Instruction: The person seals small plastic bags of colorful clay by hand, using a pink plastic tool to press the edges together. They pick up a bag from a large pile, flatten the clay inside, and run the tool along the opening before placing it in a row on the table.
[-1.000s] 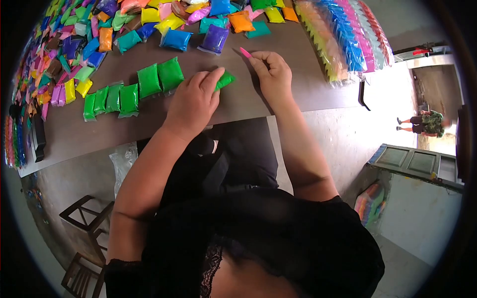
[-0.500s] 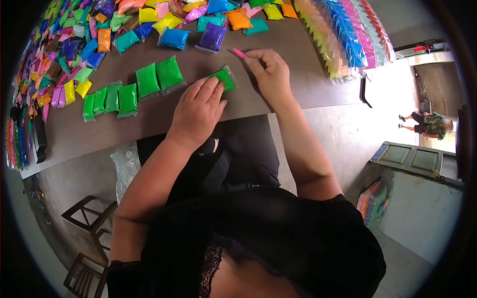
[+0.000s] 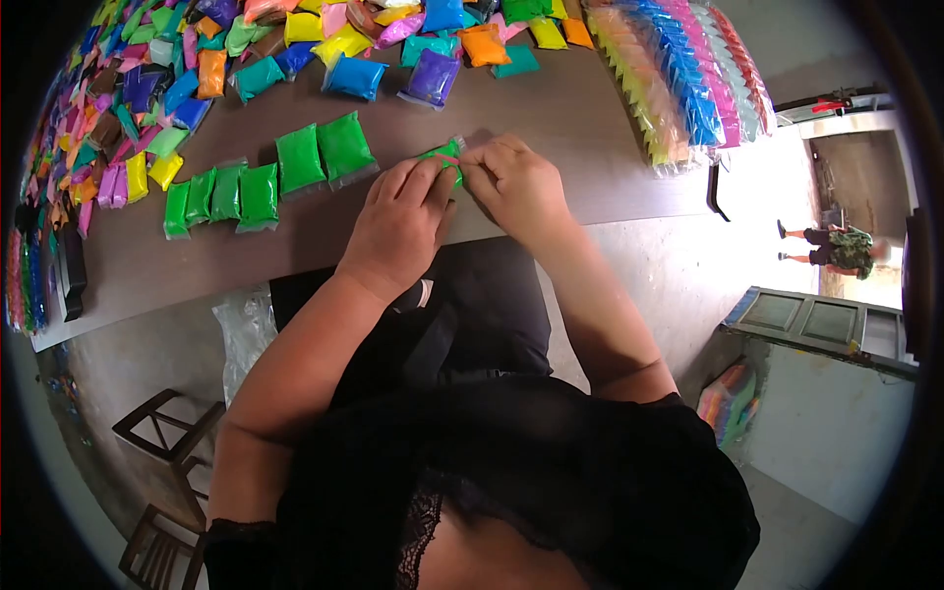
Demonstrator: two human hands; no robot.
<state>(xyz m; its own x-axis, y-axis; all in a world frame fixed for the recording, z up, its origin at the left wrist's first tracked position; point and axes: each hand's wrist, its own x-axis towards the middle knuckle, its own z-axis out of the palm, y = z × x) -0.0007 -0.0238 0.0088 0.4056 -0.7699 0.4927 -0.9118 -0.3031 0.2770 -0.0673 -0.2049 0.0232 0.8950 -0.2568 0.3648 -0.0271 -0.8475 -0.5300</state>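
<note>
My left hand point(image 3: 395, 231) rests on the table with its fingers over a small green packet point(image 3: 454, 149), pressing or gripping it. Only part of that packet shows. Close beside it, my right hand point(image 3: 519, 187) pinches a thin pink stick-like piece point(image 3: 448, 160), whose tip lies over the packet by my left fingertips. To the left, two larger bright green packets point(image 3: 300, 159) lie side by side, followed by several smaller green packets point(image 3: 259, 197) in a row, all in clear film.
A heap of many-coloured packets point(image 3: 211, 74) covers the far left of the dark table point(image 3: 570, 118). Long strips of clear packets point(image 3: 678, 74) lie at the far right. Wooden chairs point(image 3: 167, 423) stand at lower left. A person point(image 3: 836, 251) is in the doorway at right.
My right hand has moved left and down with the pink piece, from beside the green packet onto it. My left hand stays at the packet. The view has shifted slightly.
</note>
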